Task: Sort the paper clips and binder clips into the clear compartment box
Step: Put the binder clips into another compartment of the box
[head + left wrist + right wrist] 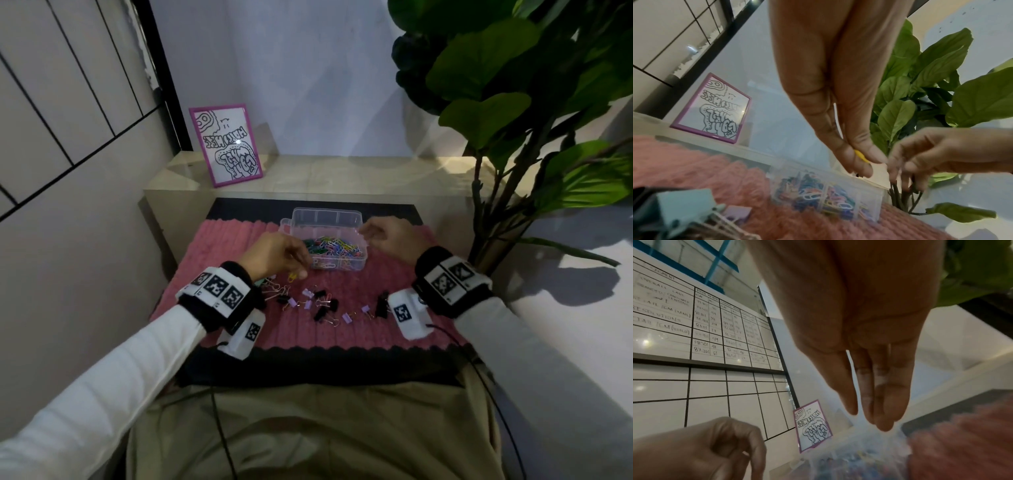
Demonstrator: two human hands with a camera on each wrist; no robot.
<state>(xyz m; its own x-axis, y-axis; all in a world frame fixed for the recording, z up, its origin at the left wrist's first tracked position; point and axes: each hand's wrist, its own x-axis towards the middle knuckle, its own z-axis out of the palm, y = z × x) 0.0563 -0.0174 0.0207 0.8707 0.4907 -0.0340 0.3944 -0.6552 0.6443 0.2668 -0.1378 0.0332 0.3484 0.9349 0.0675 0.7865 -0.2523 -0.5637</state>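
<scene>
Pink fuzzy mat covered the tabletop (442, 178); my left hand (274, 251) pinched a yellow paper clip (860, 157) beside the clear compartment box (325, 219), right hand (390, 236) loose and empty. Next, I judged, drop it among the paper clips; binder clips (322, 305) waited nearer.

head view downward, wrist views close, sharing box (325, 240)

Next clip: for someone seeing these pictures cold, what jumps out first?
First the clear plastic compartment box at the far edge of the fluffy pink mat, heaped with multicoloured paper clips. Next, the left hand beside the box pinches a small yellow paper clip, while the right hand hovers at the box's right end. Black and lilac binder clips lie scattered on the near mat.
</scene>
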